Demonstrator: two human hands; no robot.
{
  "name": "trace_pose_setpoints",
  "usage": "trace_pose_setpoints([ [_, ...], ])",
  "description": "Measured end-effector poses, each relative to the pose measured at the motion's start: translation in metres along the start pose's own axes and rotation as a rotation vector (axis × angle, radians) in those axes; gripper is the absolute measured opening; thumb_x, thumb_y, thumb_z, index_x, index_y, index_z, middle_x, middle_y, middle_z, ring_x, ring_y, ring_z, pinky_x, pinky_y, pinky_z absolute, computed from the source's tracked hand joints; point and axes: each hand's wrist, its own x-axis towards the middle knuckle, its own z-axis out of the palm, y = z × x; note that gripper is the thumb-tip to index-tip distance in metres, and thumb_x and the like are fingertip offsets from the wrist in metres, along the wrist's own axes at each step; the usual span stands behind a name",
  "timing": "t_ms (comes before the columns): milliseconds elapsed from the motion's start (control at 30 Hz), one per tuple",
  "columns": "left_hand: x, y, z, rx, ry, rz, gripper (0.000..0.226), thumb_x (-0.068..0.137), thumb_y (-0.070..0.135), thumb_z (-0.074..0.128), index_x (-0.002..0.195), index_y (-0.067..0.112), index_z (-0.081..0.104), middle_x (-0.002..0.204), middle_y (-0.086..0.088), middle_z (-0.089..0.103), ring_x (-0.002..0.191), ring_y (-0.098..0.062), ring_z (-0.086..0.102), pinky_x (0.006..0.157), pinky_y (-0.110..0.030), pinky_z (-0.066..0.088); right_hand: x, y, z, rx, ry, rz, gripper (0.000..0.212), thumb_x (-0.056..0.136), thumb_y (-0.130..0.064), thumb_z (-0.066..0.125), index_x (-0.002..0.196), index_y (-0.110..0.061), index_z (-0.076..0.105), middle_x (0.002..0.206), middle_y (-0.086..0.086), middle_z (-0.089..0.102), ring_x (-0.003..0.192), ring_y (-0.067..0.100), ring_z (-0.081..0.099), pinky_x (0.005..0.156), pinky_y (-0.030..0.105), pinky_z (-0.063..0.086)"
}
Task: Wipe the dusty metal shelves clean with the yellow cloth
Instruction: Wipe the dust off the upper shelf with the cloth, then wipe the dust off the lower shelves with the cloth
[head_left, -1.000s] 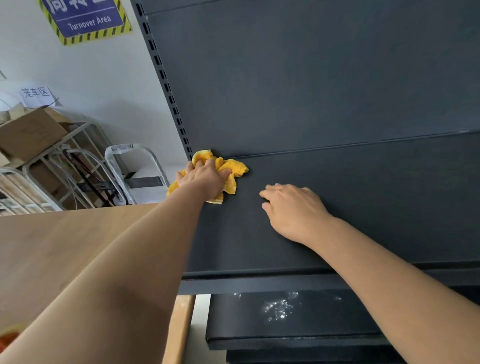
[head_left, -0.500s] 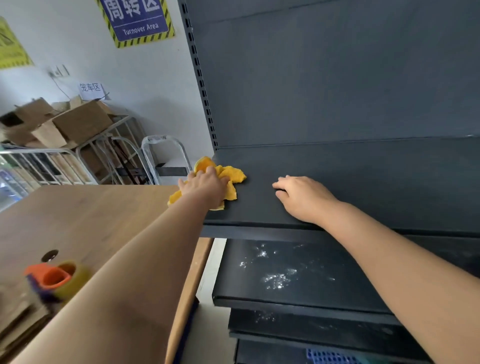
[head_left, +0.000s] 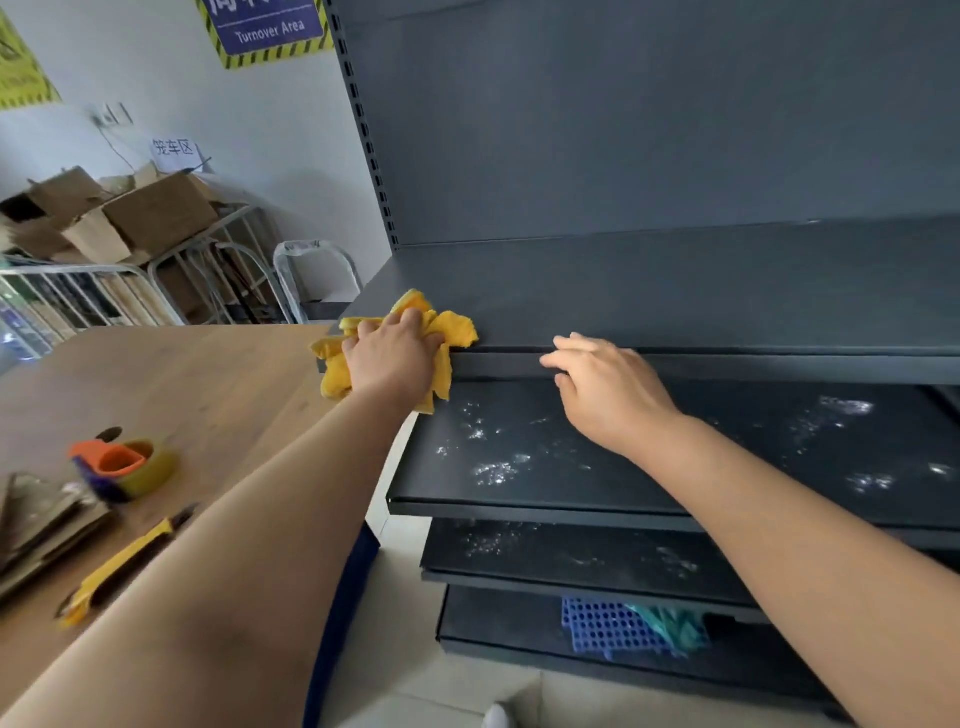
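The left hand (head_left: 392, 353) holds the yellow cloth (head_left: 460, 330) bunched up under its fingers, right at the front left corner of the top shelf (head_left: 675, 291) — part of the cloth hangs down over the edge. The right hand (head_left: 610, 387) is near it, with its fingers a little bent and spread. Their tips rest on the front lip of the same shelf and hold nothing. The second shelf (head_left: 519, 431) below has white dusty spots all over it, and the third shelf (head_left: 597, 564) has some too. On the bottom shelf (head_left: 493, 623) lies a blue plastic grid (head_left: 608, 626) with something green (head_left: 675, 623) beside it. To the left is a wooden worktop (head_left: 197, 374) — on it sit a roll of tape (head_left: 156, 465) with an orange holder, a yellow box cutter (head_left: 122, 566) and some flat cardboard (head_left: 36, 519).
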Motion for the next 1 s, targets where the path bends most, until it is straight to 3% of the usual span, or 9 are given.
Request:
trace_pose_setpoints([
  [133, -0.038, 0.026, 0.002, -0.083, 0.027, 0.107, 0.034, 0.098, 0.047, 0.039, 0.115, 0.019, 0.051, 0.128, -0.006, 0.055, 0.12, -0.036, 0.041, 0.094, -0.048, 0.032, -0.028, 0.006, -0.001, 0.0, 0.059, 0.022, 0.036, 0.098, -0.012, 0.042, 0.125, -0.022, 0.063, 0.138, -0.003, 0.054, 0.124, 0.02, 0.048, 0.096, 0.035, 0.042],
  [267, -0.078, 0.033, 0.021, -0.308, 0.069, 0.183, 0.034, 0.098, 0.039, 0.047, 0.124, 0.018, 0.052, 0.127, -0.006, 0.051, 0.112, -0.034, 0.045, 0.085, -0.045, 0.043, -0.052, 0.014, 0.009, 0.012, 0.002, 0.082, 0.036, 0.098, -0.012, 0.041, 0.122, -0.024, 0.065, 0.13, -0.005, 0.058, 0.117, 0.018, 0.052, 0.086, 0.033, 0.044],
  [533, -0.129, 0.01, 0.102, -0.262, -0.464, 0.054, 0.037, 0.098, 0.041, 0.043, 0.126, 0.018, 0.051, 0.123, -0.007, 0.053, 0.113, -0.031, 0.05, 0.086, -0.041, 0.045, -0.072, 0.015, 0.062, -0.001, -0.231, 0.203, 0.037, 0.096, -0.013, 0.042, 0.122, -0.027, 0.063, 0.131, -0.005, 0.057, 0.115, 0.023, 0.056, 0.085, 0.036, 0.049],
  [633, -0.135, -0.002, 0.121, -0.304, -0.562, -0.013, 0.037, 0.098, 0.039, 0.043, 0.126, 0.017, 0.051, 0.119, -0.009, 0.057, 0.109, -0.03, 0.054, 0.089, -0.042, 0.047, -0.074, 0.012, 0.09, -0.003, -0.312, 0.244, 0.037, 0.094, -0.01, 0.044, 0.118, -0.028, 0.065, 0.127, -0.004, 0.059, 0.113, 0.024, 0.057, 0.082, 0.036, 0.049],
  [733, -0.131, -0.013, 0.134, -0.271, -0.634, -0.017, 0.031, 0.098, 0.037, 0.042, 0.121, 0.018, 0.052, 0.112, -0.007, 0.059, 0.102, -0.028, 0.055, 0.082, -0.04, 0.048, -0.072, 0.009, 0.114, 0.0, -0.386, 0.272, 0.036, 0.094, -0.01, 0.044, 0.119, -0.026, 0.064, 0.126, -0.002, 0.061, 0.113, 0.023, 0.057, 0.083, 0.036, 0.05],
  [900, -0.091, -0.032, 0.153, -0.253, -0.62, -0.032, 0.035, 0.097, 0.037, 0.044, 0.126, 0.02, 0.052, 0.118, -0.008, 0.058, 0.107, -0.03, 0.055, 0.087, -0.042, 0.048, -0.055, 0.005, 0.148, 0.011, -0.447, 0.336, 0.028, 0.093, -0.011, 0.046, 0.11, -0.017, 0.067, 0.117, 0.003, 0.065, 0.107, 0.027, 0.06, 0.086, 0.041, 0.053],
  [1000, -0.056, -0.037, 0.165, -0.23, -0.448, -0.01, 0.04, 0.097, 0.04, 0.044, 0.131, 0.019, 0.048, 0.125, -0.011, 0.053, 0.115, -0.034, 0.048, 0.093, -0.048, 0.045, -0.037, 0.007, 0.164, 0.01, -0.437, 0.362, 0.027, 0.096, -0.014, 0.046, 0.114, -0.017, 0.066, 0.12, 0.003, 0.063, 0.111, 0.027, 0.058, 0.087, 0.041, 0.052],
])
